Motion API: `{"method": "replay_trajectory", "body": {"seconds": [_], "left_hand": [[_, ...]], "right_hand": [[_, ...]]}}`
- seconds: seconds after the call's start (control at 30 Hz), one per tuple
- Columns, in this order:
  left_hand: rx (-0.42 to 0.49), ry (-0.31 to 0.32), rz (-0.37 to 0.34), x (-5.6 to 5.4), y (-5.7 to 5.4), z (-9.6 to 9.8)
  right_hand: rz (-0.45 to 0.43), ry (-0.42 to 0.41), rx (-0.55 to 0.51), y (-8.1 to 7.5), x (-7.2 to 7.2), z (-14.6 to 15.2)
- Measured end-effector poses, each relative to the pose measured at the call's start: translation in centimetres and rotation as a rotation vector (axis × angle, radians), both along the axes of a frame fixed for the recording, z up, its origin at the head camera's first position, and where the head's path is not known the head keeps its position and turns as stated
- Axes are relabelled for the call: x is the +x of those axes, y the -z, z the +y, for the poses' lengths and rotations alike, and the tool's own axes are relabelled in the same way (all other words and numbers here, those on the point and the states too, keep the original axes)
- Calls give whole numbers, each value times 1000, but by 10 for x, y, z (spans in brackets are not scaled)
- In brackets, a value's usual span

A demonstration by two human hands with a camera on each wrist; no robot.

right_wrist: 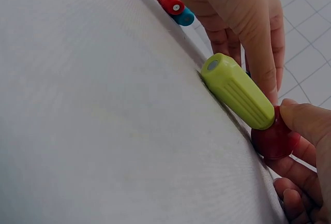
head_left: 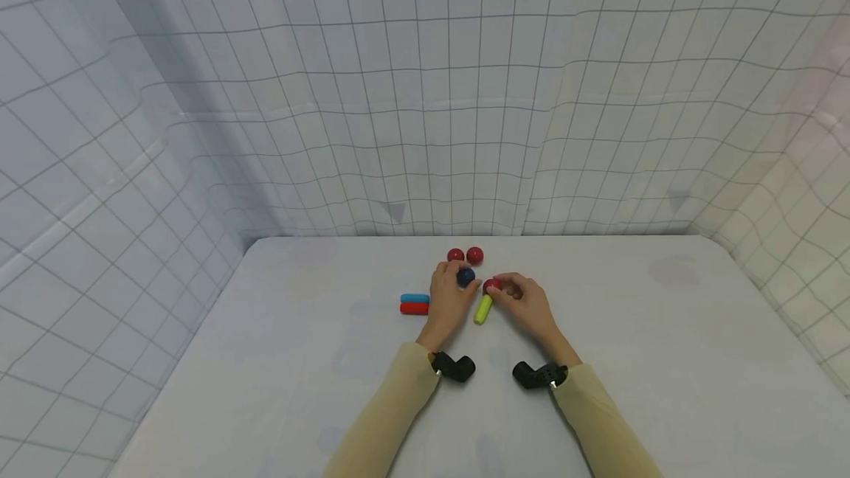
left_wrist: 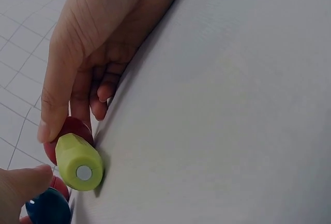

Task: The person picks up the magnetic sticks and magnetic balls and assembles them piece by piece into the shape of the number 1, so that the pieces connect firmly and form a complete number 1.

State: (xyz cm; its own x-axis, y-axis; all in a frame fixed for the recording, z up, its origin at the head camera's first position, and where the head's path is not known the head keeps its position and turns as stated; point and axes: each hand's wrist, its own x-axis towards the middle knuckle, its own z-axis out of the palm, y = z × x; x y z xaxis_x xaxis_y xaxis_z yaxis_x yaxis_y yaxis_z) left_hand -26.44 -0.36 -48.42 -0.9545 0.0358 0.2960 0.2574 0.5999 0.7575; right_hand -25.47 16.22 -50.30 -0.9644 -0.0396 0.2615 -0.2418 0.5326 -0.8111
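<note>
In the head view my left hand [head_left: 448, 302] has its thumb and fingers around a dark blue ball [head_left: 467, 278]. Beside it, my right hand [head_left: 531, 308] pinches a red ball [head_left: 490, 287] between thumb and fingers. A yellow-green ribbed rod [head_left: 483, 310] lies on the table with its far end against this red ball. The right wrist view shows rod and red ball [right_wrist: 274, 140] meeting end to side. A pale round disc sits in the rod's near end [left_wrist: 84, 173] in the left wrist view. The left thumb [left_wrist: 33, 180] is close to the rod.
Two more red balls, a left one [head_left: 455, 254] and a right one [head_left: 474, 255], sit just beyond the left hand. Left of that hand, a blue rod [head_left: 415, 298] and a red rod [head_left: 415, 309] lie side by side. Grid-patterned curtains [head_left: 465, 131] surround the white table [head_left: 299, 360].
</note>
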Motion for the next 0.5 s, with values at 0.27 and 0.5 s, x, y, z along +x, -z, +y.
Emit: {"method": "replay_trajectory", "body": {"seconds": [0.27, 0.5], "left_hand": [[-18, -9, 22, -1, 8, 1], [-1, 6, 25, 1, 8, -1]], "right_hand": [[-2, 6, -9, 2, 0, -1], [3, 9, -11, 1, 0, -1]]}}
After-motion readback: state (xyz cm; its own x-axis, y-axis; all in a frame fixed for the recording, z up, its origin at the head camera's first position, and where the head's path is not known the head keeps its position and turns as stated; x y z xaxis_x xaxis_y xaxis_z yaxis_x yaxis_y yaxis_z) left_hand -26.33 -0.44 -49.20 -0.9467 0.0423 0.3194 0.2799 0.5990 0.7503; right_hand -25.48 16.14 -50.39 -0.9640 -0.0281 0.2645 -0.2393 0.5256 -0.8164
